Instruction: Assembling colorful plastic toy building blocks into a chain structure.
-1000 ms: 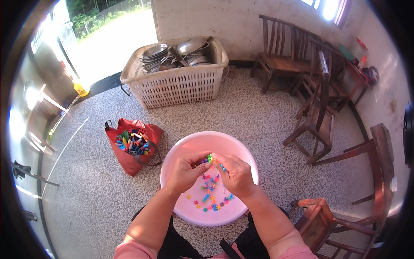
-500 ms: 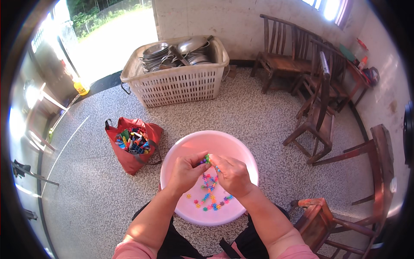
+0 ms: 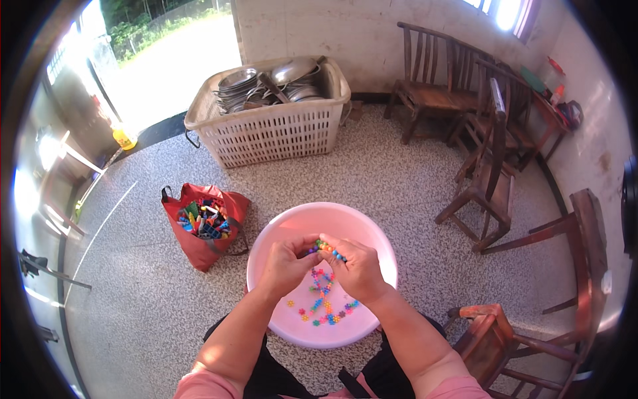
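Both hands meet above a round pink basin (image 3: 279, 319) that stands between my knees. Pinched between the fingers is a short chain of small flower-shaped plastic beads (image 3: 324, 246) in purple, green, orange and blue. My left hand (image 3: 287, 266) closes on its purple and green end. My right hand (image 3: 357, 269) grips the orange and blue part, with a blue piece showing along the fingers. Below, more flower-shaped pieces (image 3: 325, 307) lie on the basin's floor, some joined in strings and some loose. The fingers partly hide where the held pieces meet.
A red bag (image 3: 203, 249) full of colourful building toys sits on the speckled floor (image 3: 286, 183) left of the basin. Behind stands a white plastic basket (image 3: 279, 136) of metal bowls and pans. Wooden chairs (image 3: 488, 193) line the right side, one stool (image 3: 485, 339) close by my right knee.
My right fingers have shifted slightly on the chain, so its orange and blue pieces now show between the hands. The basin and the pieces in it have stayed put.
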`<state>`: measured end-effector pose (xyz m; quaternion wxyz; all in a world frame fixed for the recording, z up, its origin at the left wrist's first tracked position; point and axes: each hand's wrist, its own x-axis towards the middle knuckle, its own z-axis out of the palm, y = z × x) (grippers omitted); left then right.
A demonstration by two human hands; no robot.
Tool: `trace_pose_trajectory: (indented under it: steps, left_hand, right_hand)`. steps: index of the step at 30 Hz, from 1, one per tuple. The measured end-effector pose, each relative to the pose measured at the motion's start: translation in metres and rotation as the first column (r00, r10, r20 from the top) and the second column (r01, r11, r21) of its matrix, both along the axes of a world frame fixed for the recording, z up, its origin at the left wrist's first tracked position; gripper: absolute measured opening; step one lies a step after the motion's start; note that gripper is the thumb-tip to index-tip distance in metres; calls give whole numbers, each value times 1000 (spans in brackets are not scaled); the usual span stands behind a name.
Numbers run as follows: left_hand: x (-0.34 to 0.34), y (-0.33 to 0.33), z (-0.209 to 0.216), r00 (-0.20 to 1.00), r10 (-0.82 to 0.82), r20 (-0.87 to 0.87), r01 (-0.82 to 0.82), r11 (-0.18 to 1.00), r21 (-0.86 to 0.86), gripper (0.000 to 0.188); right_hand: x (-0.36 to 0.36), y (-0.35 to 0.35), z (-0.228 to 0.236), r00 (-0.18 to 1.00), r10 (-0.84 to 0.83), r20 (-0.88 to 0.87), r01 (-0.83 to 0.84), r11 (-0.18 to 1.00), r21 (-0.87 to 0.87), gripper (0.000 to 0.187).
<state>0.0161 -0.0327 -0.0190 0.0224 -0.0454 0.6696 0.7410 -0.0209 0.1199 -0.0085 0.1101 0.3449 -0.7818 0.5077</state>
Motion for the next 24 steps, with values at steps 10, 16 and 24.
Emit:
trace_pose_trajectory:
  steps: [10, 16, 24]
  left_hand:
    - [3, -7, 21, 989, -36, 143, -15, 941, 339, 37]
    - [2, -11, 24, 976, -79, 202, -54, 815, 578, 20]
    - [5, -12, 19, 991, -87, 99, 26, 865, 502, 16]
  right_hand:
    - [-14, 12, 8, 164, 554, 816, 385, 726, -570, 17]
    - [-13, 11, 13, 179, 581, 794, 305, 735, -606, 17]
    - [-14, 13, 16, 138, 625, 768, 271, 722, -636, 18]
